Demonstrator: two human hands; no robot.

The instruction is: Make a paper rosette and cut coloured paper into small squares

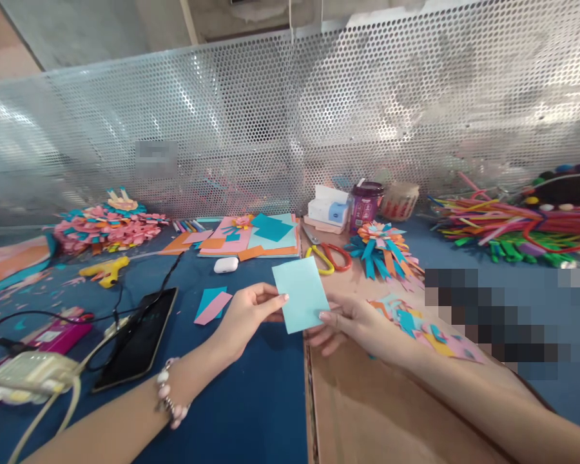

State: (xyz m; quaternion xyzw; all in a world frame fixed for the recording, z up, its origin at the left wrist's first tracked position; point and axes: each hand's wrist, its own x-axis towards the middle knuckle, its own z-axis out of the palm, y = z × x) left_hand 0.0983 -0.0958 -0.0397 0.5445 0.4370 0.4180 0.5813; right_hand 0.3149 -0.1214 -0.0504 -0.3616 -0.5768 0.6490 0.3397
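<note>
A light blue rectangle of paper point(300, 293) is held upright above the table, near its middle. My left hand point(245, 316) pinches its left edge with thumb and fingers. My right hand point(352, 322) grips its lower right corner, thumb on the front face. Both hands are closed on the sheet. Beneath it the blue table cover point(251, 399) meets a brown cardboard sheet point(377, 412).
Scissors point(327, 254) with red and yellow handles lie behind the paper. A stack of coloured paper point(251, 235), paper flowers point(384, 248), a black phone point(138, 335) with cables, a yellow glue gun point(105, 270), pipe cleaners point(512, 232) and a perforated metal screen point(290, 122) surround the spot.
</note>
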